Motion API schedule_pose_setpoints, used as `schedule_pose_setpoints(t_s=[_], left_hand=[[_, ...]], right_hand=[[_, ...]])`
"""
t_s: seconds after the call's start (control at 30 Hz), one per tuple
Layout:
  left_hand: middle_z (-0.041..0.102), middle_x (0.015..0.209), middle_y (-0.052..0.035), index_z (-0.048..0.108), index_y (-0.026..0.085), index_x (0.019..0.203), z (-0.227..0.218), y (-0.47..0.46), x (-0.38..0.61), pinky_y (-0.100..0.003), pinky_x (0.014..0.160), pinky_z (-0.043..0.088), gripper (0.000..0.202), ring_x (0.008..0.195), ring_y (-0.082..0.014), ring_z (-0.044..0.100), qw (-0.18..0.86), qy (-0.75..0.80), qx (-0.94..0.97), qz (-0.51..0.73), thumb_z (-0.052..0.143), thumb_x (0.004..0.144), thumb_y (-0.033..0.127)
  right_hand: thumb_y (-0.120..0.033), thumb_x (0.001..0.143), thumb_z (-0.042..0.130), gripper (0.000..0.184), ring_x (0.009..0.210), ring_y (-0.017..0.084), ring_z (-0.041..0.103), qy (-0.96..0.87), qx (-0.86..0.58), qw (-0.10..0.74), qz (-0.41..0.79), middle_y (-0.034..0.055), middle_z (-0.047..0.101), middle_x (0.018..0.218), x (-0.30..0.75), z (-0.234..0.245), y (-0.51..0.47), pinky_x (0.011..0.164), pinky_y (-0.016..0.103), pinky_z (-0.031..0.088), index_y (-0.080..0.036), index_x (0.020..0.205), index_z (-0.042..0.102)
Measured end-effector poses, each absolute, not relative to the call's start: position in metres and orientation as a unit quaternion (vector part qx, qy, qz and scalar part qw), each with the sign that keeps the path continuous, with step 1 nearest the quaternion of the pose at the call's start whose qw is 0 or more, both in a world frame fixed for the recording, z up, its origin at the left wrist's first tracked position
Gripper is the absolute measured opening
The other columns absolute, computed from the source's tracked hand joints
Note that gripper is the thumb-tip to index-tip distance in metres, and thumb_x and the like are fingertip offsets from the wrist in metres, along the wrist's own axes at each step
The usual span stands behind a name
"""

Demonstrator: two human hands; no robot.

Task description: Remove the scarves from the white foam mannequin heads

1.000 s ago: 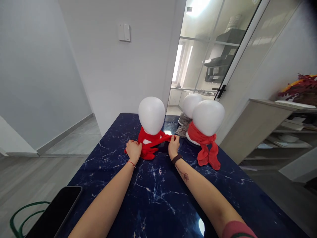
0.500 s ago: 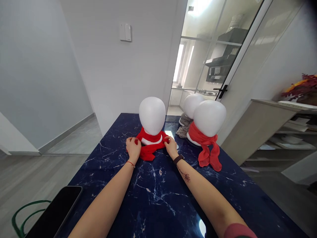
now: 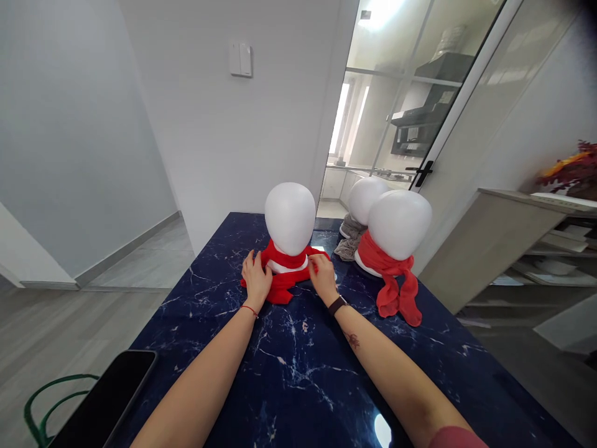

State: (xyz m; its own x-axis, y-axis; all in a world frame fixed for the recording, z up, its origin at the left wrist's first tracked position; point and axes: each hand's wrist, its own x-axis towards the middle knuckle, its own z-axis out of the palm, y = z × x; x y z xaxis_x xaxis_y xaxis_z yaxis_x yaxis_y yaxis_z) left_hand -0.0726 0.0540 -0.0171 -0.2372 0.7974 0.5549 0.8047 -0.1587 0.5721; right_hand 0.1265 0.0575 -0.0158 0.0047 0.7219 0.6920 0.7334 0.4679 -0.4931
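A white mannequin head stands near the table's far edge. Around its neck lies a red scarf, one end spread in front of the white base. On the left part of the cloth rests my left hand, its fingers stretched and apart, the thumb toward the base. At the right side, my right hand has its fingertips closed on the scarf; the fold between them is mostly hidden. To the right, a second mannequin head wears a coral-red scarf knotted in front with two hanging ends.
Behind the second head is a third mannequin head with a grey scarf. A black phone lies at the left edge of the dark blue marbled table. A glass door and a shelf unit stand beyond.
My left hand has gone from pinching the scarf's left part to lying over it with fingers spread. My right hand has moved slightly inward toward the neck. The view has shifted a little.
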Motion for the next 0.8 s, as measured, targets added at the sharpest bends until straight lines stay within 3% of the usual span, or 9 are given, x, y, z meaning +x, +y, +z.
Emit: schedule_pose_setpoints(t_s=[0.1, 0.2, 0.53, 0.7, 0.8], left_hand=[[0.043, 0.138, -0.0107, 0.046, 0.018, 0.13, -0.016, 0.051, -0.07, -0.04, 0.106, 0.034, 0.05, 0.128, -0.023, 0.039, 0.004, -0.575, -0.688, -0.443, 0.042, 0.08, 0.011], [0.044, 0.138, -0.0105, 0.047, 0.017, 0.128, -0.016, 0.05, -0.068, -0.039, 0.106, 0.034, 0.051, 0.128, -0.022, 0.039, 0.004, -0.558, -0.733, -0.389, 0.04, 0.078, 0.006], [0.051, 0.128, -0.013, 0.064, 0.016, 0.097, -0.003, 0.038, -0.062, -0.042, 0.091, 0.04, 0.025, 0.115, -0.0299, 0.044, 0.108, -0.61, -0.746, -0.245, 0.044, 0.081, 0.013], [0.062, 0.098, -0.011, 0.064, 0.019, 0.093, 0.004, 0.033, -0.055, -0.043, 0.095, 0.035, 0.018, 0.102, -0.0275, 0.05, 0.075, -0.528, -0.819, -0.213, 0.051, 0.081, 0.022], [0.063, 0.092, -0.009, 0.061, 0.018, 0.09, 0.003, 0.03, -0.048, -0.038, 0.09, 0.039, 0.016, 0.093, -0.0233, 0.055, 0.025, -0.453, -0.859, -0.237, 0.049, 0.083, 0.023]], right_hand=[[-0.016, 0.087, 0.041, 0.034, 0.113, 0.021, 0.051, -0.795, -0.43, 0.428, 0.01, 0.0102, 0.057, 0.118, 0.103, -0.014, 0.046, 0.099, 0.039, 0.041, -0.019, 0.118, 0.055], [-0.015, 0.085, 0.045, 0.046, 0.12, 0.023, 0.046, -0.808, -0.431, 0.401, 0.02, 0.0122, 0.049, 0.128, 0.092, -0.017, 0.041, 0.102, 0.041, 0.041, -0.017, 0.131, 0.043], [-0.012, 0.082, 0.048, 0.042, 0.099, 0.02, 0.055, -0.827, -0.441, 0.349, 0.013, 0.0083, 0.049, 0.11, 0.097, -0.019, 0.041, 0.09, 0.037, 0.049, -0.022, 0.122, 0.052], [-0.009, 0.079, 0.046, 0.05, 0.1, 0.02, 0.054, -0.823, -0.448, 0.349, 0.016, 0.0079, 0.048, 0.111, 0.097, -0.023, 0.043, 0.088, 0.036, 0.05, -0.024, 0.126, 0.049], [-0.004, 0.075, 0.045, 0.056, 0.1, 0.019, 0.054, -0.825, -0.446, 0.346, 0.031, 0.008, 0.048, 0.112, 0.099, -0.023, 0.043, 0.089, 0.034, 0.049, -0.024, 0.128, 0.048]])
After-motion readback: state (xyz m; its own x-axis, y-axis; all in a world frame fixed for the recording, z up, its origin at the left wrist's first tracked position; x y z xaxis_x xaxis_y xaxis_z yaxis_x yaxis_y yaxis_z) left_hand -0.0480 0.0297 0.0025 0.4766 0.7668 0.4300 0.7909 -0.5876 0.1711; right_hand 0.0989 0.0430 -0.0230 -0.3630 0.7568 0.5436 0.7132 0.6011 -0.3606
